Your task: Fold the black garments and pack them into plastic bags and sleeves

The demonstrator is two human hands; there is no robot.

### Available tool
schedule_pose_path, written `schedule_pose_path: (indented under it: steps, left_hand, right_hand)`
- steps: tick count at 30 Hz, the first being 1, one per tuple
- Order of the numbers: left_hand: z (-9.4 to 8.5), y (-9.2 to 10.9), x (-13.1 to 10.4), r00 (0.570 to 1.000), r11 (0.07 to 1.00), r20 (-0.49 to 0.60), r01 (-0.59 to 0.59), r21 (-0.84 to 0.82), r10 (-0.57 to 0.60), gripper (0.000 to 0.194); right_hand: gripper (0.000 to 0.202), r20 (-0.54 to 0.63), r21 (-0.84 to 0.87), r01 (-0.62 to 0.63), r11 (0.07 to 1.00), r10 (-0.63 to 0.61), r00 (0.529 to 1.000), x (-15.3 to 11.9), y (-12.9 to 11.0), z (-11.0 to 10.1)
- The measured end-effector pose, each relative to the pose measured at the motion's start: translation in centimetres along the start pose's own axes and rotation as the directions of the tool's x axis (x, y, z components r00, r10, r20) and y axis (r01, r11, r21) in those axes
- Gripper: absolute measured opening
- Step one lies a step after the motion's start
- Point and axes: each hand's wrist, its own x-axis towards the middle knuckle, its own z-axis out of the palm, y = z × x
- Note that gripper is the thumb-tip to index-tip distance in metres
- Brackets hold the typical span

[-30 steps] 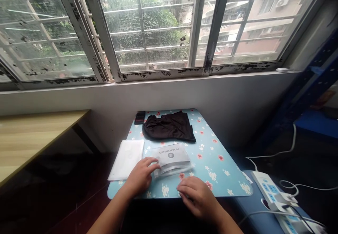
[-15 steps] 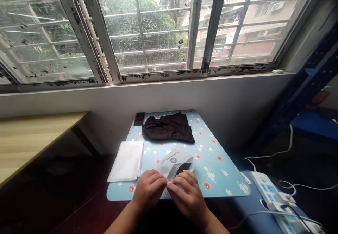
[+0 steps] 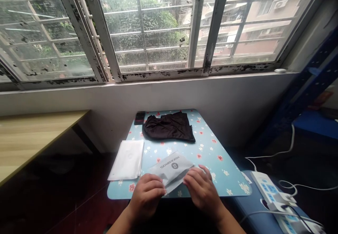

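A frosted plastic bag (image 3: 170,169) printed "ROCKBROS" lies slanted between my hands near the front of the flowered table (image 3: 211,184). My left hand (image 3: 148,193) has its fingers closed on the bag's lower left corner. At the bag's right edge, the curled fingers of my right hand (image 3: 202,188) pinch the plastic. Behind the bag lies a piece of dark folded fabric (image 3: 169,126). Left of it rests a stack of white frosted bags (image 3: 127,160).
A small dark object (image 3: 139,118), blurred out, sits at the table's far left corner. Power strips (image 3: 269,191) with cables lie on a blue surface at right. A wooden desk (image 3: 39,132) stands at left, and a barred window (image 3: 148,26) is ahead.
My right hand has moved right, away from my left hand, along the bag's edge. The bag now lies flatter, and the dark patch seen at its opening no longer shows.
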Motion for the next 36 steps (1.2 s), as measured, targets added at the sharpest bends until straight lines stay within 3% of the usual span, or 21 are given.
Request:
schedule_pose_path:
  steps: [5, 9, 12, 14, 16, 18, 20, 24, 28, 32, 36]
  left_hand:
    - [-0.5, -0.9, 0.1, 0.994, 0.998, -0.092, 0.060, -0.010, -0.060, 0.021]
    - [0.8, -1.7, 0.3, 0.975, 0.990, -0.171, 0.142, -0.027, -0.144, 0.020]
    - [2.1, -2.7, 0.9, 0.936, 0.953, -0.180, 0.297, -0.052, -0.302, 0.018]
    - [2.8, -3.7, 1.9, 0.888, 0.892, -0.086, 0.449, -0.043, -0.451, 0.018]
    - [3.4, -4.8, 3.3, 0.812, 0.815, 0.078, 0.579, 0.012, -0.578, 0.018]
    - [4.1, -6.0, 5.1, 0.754, 0.788, 0.232, 0.601, 0.132, -0.614, 0.025]
    - [4.6, -7.1, 7.1, 0.740, 0.807, 0.321, 0.536, 0.249, -0.591, 0.032]
    - [4.4, -10.2, 10.4, 0.755, 0.842, 0.383, 0.428, 0.328, -0.533, 0.017]
    - [1.1, -14.6, 11.5, 0.785, 0.815, 0.295, 0.412, 0.408, -0.545, 0.016]
    - [-2.6, -18.6, 10.8, 0.793, 0.740, 0.172, 0.433, 0.514, -0.584, 0.020]
    - [-3.2, -20.5, 10.1, 0.799, 0.706, 0.129, 0.428, 0.564, -0.588, 0.031]
  right_hand:
    - [0.019, -0.019, -0.076, -0.043, 0.996, 0.042, 0.999, -2.1, 3.7, -1.7]
    - [0.021, -0.025, -0.126, -0.036, 0.991, 0.033, 0.999, -3.6, 4.8, -3.7]
    - [0.019, 0.012, -0.126, -0.037, 0.991, 0.039, 0.999, -4.1, 4.6, -5.4]
    - [0.016, 0.122, -0.094, -0.016, 0.995, 0.027, 0.992, -4.4, 4.3, -6.4]
    - [0.015, 0.246, -0.050, 0.019, 0.999, -0.006, 0.969, -4.7, 4.0, -6.7]
    - [0.024, 0.325, -0.048, 0.009, 0.999, 0.008, 0.946, -5.1, 3.8, -6.0]
    - [0.042, 0.355, -0.118, -0.092, 0.989, 0.129, 0.926, -5.5, 3.7, -4.3]
    - [0.050, 0.290, -0.308, -0.392, 0.867, 0.478, 0.829, -6.2, 3.7, -0.8]
    - [0.053, 0.195, -0.436, -0.534, 0.724, 0.655, 0.730, -6.6, 5.1, 0.0]
    - [0.060, 0.178, -0.531, -0.594, 0.604, 0.765, 0.619, -6.1, 9.2, -0.2]
    - [0.067, 0.197, -0.601, -0.622, 0.501, 0.848, 0.493, -2.3, 14.3, 0.7]
